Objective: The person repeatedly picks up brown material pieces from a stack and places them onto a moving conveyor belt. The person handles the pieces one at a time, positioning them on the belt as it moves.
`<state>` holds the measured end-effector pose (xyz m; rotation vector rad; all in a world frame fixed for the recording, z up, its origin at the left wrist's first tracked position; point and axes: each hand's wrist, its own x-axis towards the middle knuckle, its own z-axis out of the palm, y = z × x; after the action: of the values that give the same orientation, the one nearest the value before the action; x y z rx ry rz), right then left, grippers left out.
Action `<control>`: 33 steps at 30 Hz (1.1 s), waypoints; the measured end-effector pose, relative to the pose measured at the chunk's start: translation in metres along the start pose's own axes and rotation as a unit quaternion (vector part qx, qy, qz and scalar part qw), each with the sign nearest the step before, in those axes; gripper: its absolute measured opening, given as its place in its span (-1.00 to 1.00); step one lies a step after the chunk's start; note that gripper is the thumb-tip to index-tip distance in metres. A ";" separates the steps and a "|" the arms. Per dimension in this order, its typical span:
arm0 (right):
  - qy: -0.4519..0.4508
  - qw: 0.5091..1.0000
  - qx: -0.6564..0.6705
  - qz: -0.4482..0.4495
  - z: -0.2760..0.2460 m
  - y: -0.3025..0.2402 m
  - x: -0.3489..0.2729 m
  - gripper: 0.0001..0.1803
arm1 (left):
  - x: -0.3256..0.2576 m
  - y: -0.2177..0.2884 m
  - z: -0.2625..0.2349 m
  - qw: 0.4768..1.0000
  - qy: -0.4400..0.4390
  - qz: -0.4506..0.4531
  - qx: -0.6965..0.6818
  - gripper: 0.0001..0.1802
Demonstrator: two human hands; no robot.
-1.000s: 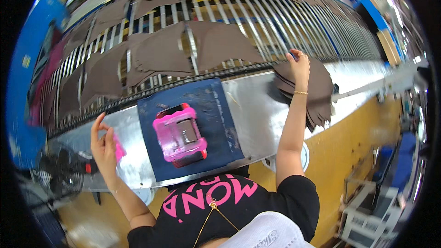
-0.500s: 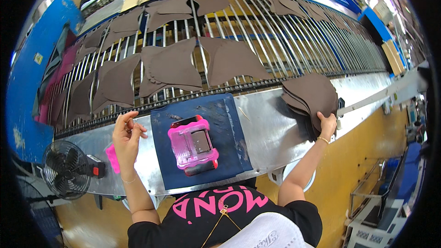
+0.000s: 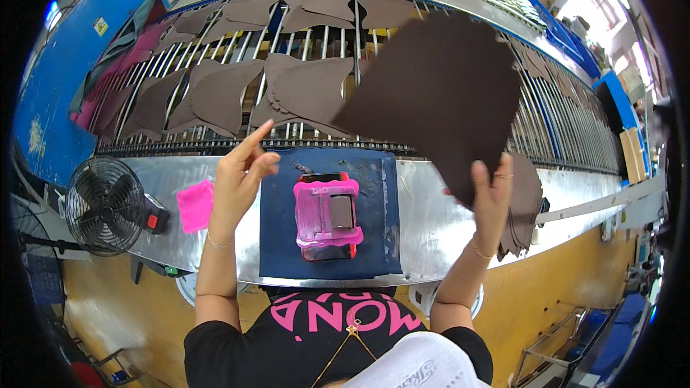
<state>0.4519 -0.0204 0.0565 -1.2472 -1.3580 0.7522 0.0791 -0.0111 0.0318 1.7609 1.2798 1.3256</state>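
Note:
My right hand (image 3: 492,190) grips the lower edge of a dark brown cut piece (image 3: 438,93) and holds it up over the right side of the steel bench. My left hand (image 3: 241,172) hovers empty, forefinger out, just left of the dark blue mat (image 3: 277,237). A pink stamping tool on a red base (image 3: 327,217) rests in the mat's middle. A stack of more brown pieces (image 3: 523,205) lies on the bench behind my right hand.
A roller conveyor (image 3: 560,108) behind the bench carries several brown cut pieces (image 3: 215,97). A pink pad (image 3: 195,205) and a small black fan (image 3: 104,205) stand at the left of the steel bench (image 3: 431,223). A blue wall panel (image 3: 79,50) is far left.
My right hand has lifted one brown piece off the stack at the right and brought it up toward the middle. My left hand has moved right, from the pink pad to the mat's edge.

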 end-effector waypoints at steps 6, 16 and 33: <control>-0.066 0.988 0.093 -0.102 0.080 0.001 -0.010 -0.67 | -0.006 0.010 -0.014 0.977 -0.004 -0.153 -0.147 -0.55; -0.219 0.962 -0.025 -0.163 0.130 0.007 -0.018 -0.76 | -0.045 0.021 -0.096 0.979 0.189 -0.079 0.001 -0.83; -0.222 0.923 -0.217 -0.229 0.045 0.047 -0.037 -0.83 | -0.039 0.009 -0.031 0.971 -0.154 -0.172 0.054 -0.95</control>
<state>0.4161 -0.0344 -0.0078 -1.0473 -2.1876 0.4189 0.0514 -0.0530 0.0354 1.6432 1.4167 0.7694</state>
